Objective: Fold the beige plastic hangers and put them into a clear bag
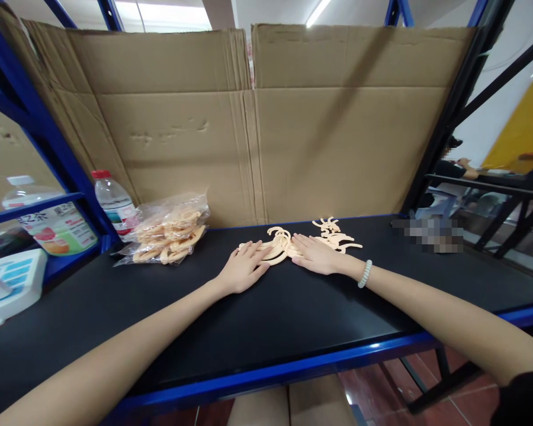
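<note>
Head view of a black worktop (266, 319) with a blue front edge, read from near to far. At 6 o'clock a tan shape below the edge is cut off by the frame and cannot be identified. Both forearms enter from the lower corners, the upper arms out of frame; the right wrist wears a pale beaded bracelet (365, 274). The left hand (243, 269) lies palm down on the worktop, fingers flat, slightly spread and gripping nothing, their tips touching the near side of a pile of curved peach-coloured plastic pieces (279, 245) just above centre. The right hand (316, 254) lies palm down at 3 o'clock of the left hand, fingers extended and close together, resting on the same pile; the parts beneath it are hidden. A second loose heap of similar pieces (333, 234) lies at 1 o'clock of the right hand; individual shapes are too small to tell. At 9 o'clock of the hands a clear plastic bag (169, 234) holds more such pieces. Beyond it stands a red-capped water bottle (114, 203), partly hidden by a blue shelf post, and a larger labelled bottle (44, 222) stands at far left. A cardboard sheet (257, 124) forms the back wall. At 3 o'clock a blurred patch conceals an object on the worktop.
</note>
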Motion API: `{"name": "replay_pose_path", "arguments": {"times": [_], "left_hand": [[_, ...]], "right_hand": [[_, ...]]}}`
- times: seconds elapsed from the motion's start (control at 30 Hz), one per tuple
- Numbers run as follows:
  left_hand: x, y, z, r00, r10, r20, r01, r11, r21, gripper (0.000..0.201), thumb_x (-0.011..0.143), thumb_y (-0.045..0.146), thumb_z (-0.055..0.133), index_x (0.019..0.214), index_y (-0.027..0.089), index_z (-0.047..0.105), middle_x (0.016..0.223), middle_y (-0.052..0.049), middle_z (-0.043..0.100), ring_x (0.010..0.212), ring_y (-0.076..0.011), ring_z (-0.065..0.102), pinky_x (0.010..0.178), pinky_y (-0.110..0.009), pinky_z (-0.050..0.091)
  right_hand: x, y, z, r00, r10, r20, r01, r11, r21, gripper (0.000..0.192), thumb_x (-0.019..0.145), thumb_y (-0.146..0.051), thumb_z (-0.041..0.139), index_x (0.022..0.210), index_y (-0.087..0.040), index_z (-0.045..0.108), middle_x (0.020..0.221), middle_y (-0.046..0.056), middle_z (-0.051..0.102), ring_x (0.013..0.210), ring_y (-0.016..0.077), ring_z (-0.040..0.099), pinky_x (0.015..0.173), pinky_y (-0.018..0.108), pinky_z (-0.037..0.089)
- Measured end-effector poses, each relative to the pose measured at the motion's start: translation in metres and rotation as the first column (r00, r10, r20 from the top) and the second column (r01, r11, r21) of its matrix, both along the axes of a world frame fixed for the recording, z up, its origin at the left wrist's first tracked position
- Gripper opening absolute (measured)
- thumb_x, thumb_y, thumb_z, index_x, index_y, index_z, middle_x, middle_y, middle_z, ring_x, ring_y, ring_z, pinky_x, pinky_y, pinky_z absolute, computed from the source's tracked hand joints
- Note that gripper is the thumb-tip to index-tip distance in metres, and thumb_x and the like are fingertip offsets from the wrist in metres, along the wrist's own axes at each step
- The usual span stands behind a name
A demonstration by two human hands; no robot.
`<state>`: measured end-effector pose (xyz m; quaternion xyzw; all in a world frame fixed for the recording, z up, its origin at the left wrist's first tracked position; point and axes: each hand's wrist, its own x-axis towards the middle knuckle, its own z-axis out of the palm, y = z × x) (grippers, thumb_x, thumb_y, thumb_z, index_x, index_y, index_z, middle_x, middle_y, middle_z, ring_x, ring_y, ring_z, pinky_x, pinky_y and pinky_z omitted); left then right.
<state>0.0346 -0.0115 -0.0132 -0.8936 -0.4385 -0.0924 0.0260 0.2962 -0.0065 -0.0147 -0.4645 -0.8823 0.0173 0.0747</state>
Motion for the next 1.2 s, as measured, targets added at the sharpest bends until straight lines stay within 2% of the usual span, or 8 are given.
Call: {"name": "replay_pose_path", "arguments": {"times": [0.13, 0.27, 0.4, 0.6, 0.73, 0.8, 1.07, 1.2], "left_hand": [[0.0012, 0.0030, -0.0023, 1.000, -0.006, 0.005, 0.005, 1.000, 0.014, 0.052, 0.096, 0.050, 0.026, 0.144, 0.031, 0.033, 0.152, -0.009, 0.031, 0.139, -0.0339, 0.026, 0.107, -0.055, 0.028], [0.0048, 0.0070, -0.0020, 1.000, -0.013, 0.011, 0.013, 1.000, 0.014, 0.052, 0.096, 0.048, 0.026, 0.143, 0.028, 0.036, 0.151, -0.009, 0.032, 0.139, -0.0329, 0.027, 0.108, -0.054, 0.028], [0.0067, 0.0103, -0.0016, 1.000, 0.001, -0.005, -0.001, 1.000, 0.003, 0.053, 0.096, 0.047, 0.026, 0.144, 0.026, 0.035, 0.152, -0.010, 0.031, 0.139, -0.0335, 0.027, 0.108, -0.054, 0.028], [0.0072, 0.0061, 0.0022, 1.000, 0.006, -0.008, -0.006, 1.000, -0.018, 0.053, 0.096, 0.048, 0.025, 0.144, 0.027, 0.034, 0.152, -0.010, 0.031, 0.139, -0.0333, 0.026, 0.108, -0.054, 0.027], [0.0067, 0.0061, 0.0009, 1.000, 0.002, 0.010, -0.002, 1.000, -0.010, 0.052, 0.096, 0.048, 0.025, 0.142, 0.027, 0.037, 0.151, -0.010, 0.033, 0.139, -0.0327, 0.027, 0.108, -0.054, 0.027], [0.0057, 0.0077, -0.0014, 1.000, -0.008, 0.019, 0.007, 1.000, 0.007, 0.052, 0.096, 0.049, 0.024, 0.142, 0.027, 0.038, 0.150, -0.009, 0.035, 0.138, -0.0319, 0.028, 0.108, -0.054, 0.028], [0.0039, 0.0085, -0.0024, 0.999, -0.018, 0.029, 0.018, 1.000, 0.001, 0.052, 0.097, 0.046, 0.025, 0.142, 0.024, 0.037, 0.150, -0.010, 0.034, 0.139, -0.0320, 0.028, 0.109, -0.054, 0.027], [0.0045, 0.0075, -0.0013, 1.000, -0.010, 0.020, 0.010, 1.000, -0.011, 0.053, 0.097, 0.046, 0.025, 0.143, 0.023, 0.035, 0.151, -0.010, 0.033, 0.139, -0.0318, 0.027, 0.109, -0.054, 0.027]], "right_hand": [[-0.0025, 0.0016, 0.0041, 0.999, -0.018, 0.040, 0.020, 0.998, -0.053, 0.076, 0.094, -0.055, 0.024, 0.147, 0.000, 0.019, 0.152, 0.023, 0.016, 0.142, 0.0309, 0.014, 0.114, 0.051, 0.018], [-0.0031, 0.0066, 0.0039, 0.997, -0.063, 0.047, 0.067, 0.993, -0.092, 0.076, 0.093, -0.054, 0.027, 0.147, -0.002, 0.019, 0.153, 0.022, 0.015, 0.142, 0.0307, 0.012, 0.114, 0.051, 0.017], [-0.0010, 0.0083, 0.0031, 0.998, -0.048, 0.037, 0.051, 0.997, -0.063, 0.074, 0.094, -0.052, 0.026, 0.147, -0.001, 0.020, 0.153, 0.022, 0.017, 0.142, 0.0311, 0.013, 0.114, 0.051, 0.017], [0.0043, 0.0058, 0.0024, 1.000, 0.009, 0.004, -0.009, 1.000, 0.008, 0.069, 0.095, -0.050, 0.026, 0.145, -0.004, 0.026, 0.151, 0.021, 0.026, 0.140, 0.0322, 0.021, 0.113, 0.051, 0.021], [0.0045, 0.0050, 0.0016, 0.998, 0.049, -0.040, -0.045, 0.993, 0.109, 0.056, 0.095, -0.044, 0.032, 0.136, -0.008, 0.041, 0.138, 0.020, 0.046, 0.128, 0.0326, 0.042, 0.104, 0.050, 0.033], [0.0042, 0.0050, 0.0013, 0.995, 0.076, -0.067, -0.066, 0.988, 0.143, 0.050, 0.094, -0.042, 0.034, 0.132, -0.010, 0.045, 0.131, 0.019, 0.052, 0.120, 0.0315, 0.049, 0.100, 0.049, 0.037], [0.0040, 0.0038, 0.0015, 0.991, 0.083, -0.104, -0.065, 0.984, 0.164, 0.043, 0.094, -0.040, 0.038, 0.124, -0.012, 0.050, 0.123, 0.017, 0.056, 0.112, 0.0291, 0.053, 0.096, 0.045, 0.039], [0.0046, 0.0034, 0.0011, 0.991, 0.072, -0.109, -0.053, 0.984, 0.167, 0.046, 0.093, -0.040, 0.040, 0.129, -0.012, 0.048, 0.128, 0.017, 0.054, 0.118, 0.0298, 0.050, 0.098, 0.045, 0.038]]}}
